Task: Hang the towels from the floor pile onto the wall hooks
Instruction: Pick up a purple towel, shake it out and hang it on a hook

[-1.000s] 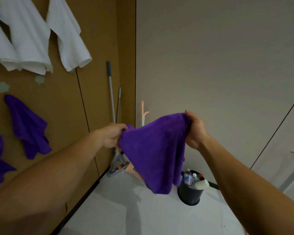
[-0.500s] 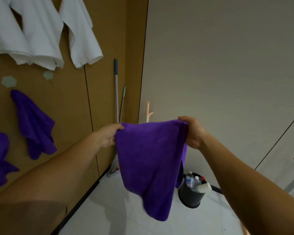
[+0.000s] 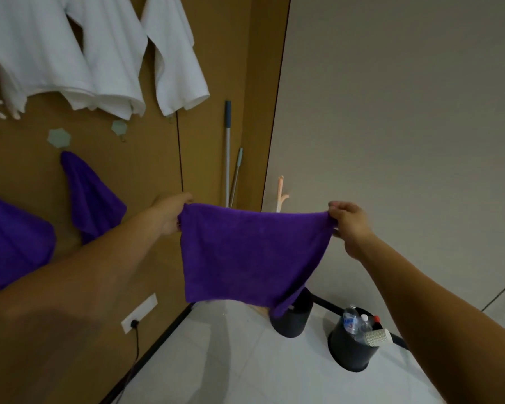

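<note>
**Entry 1, purple towel** point(image 3: 251, 255): hanging spread in mid-air at the centre of view, its top edge being pulled taut between both hands. Its lower edge is drooping toward 6 o'clock, clear of the floor point(image 3: 239, 363).

**Entry 2, left hand** point(image 3: 172, 212): pinching the towel's top corner at 9 o'clock, fingers curling over the cloth.

**Entry 3, right hand** point(image 3: 347, 223): pinching the opposite top corner at 3 o'clock, the cloth bunching under thumb and fingers.

**Entry 4, brown wall panel** point(image 3: 216, 53), at 9 to 11 o'clock of the held towel:
- A hung purple towel point(image 3: 94, 199) is dangling at 9 o'clock.
- A second hung purple towel point(image 3: 12, 240) is running off the frame edge beyond it.
- 2 hexagonal hooks point(image 3: 59, 137) are showing bare just above.
- White towels point(image 3: 56, 53) are hanging in a row at 11 o'clock.

**Entry 5, corner, at 12 o'clock:** 2 poles point(image 3: 227, 147) are leaning there. A peach stand point(image 3: 281, 193) is peeking over the towel's top edge (only its upper part is showing).

**Entry 6, floor, at 5 o'clock:**
- A black bin point(image 3: 292, 322) is sitting partly behind the towel's lower corner.
- A second black bin point(image 3: 350, 354), just beside it, is holding bottles and a paper cup.

**Entry 7, wall socket** point(image 3: 139, 312): sitting at 7 o'clock, with a dark cable trailing down from it.
</note>
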`<state>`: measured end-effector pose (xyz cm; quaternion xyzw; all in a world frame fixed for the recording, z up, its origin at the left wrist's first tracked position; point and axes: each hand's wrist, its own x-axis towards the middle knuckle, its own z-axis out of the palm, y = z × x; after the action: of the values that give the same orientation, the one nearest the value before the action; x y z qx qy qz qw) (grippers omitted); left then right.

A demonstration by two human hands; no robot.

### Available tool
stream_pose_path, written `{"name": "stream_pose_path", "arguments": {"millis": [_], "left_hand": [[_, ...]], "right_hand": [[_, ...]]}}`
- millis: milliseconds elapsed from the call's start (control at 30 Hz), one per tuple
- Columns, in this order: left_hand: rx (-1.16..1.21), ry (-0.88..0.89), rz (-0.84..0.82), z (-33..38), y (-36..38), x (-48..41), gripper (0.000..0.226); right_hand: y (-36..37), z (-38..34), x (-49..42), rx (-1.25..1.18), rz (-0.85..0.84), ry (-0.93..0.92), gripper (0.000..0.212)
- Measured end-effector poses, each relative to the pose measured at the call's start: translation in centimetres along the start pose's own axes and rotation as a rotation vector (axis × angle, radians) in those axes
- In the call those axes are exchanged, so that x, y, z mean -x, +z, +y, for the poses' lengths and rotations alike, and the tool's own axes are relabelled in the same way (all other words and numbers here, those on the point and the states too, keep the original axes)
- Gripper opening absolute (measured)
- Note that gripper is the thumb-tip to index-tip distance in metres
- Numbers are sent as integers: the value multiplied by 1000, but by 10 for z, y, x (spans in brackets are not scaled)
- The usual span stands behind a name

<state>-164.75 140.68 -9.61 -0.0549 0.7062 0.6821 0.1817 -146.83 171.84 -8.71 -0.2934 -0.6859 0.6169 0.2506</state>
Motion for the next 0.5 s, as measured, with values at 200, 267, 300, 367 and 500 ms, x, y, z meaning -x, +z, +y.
{"name": "stream_pose_path", "arguments": {"millis": [200, 267, 300, 367, 500], "left_hand": [[-58, 115, -10, 11, -9, -5, 18], [-334, 146, 72, 6, -17, -11, 32], [-469, 163, 130, 5, -22, -14, 30], [-595, 169, 201, 3, -28, -18, 16], [-488, 57, 275, 6, -26, -26, 5]], "right_hand": [[18, 24, -24, -2, -244, 19, 20], [23, 29, -36, 40, -298, 25, 22], [27, 26, -44, 23, -287, 2, 23], [31, 20, -64, -15, -285, -34, 21], [43, 18, -103, -67, -360, -14, 24]]}}
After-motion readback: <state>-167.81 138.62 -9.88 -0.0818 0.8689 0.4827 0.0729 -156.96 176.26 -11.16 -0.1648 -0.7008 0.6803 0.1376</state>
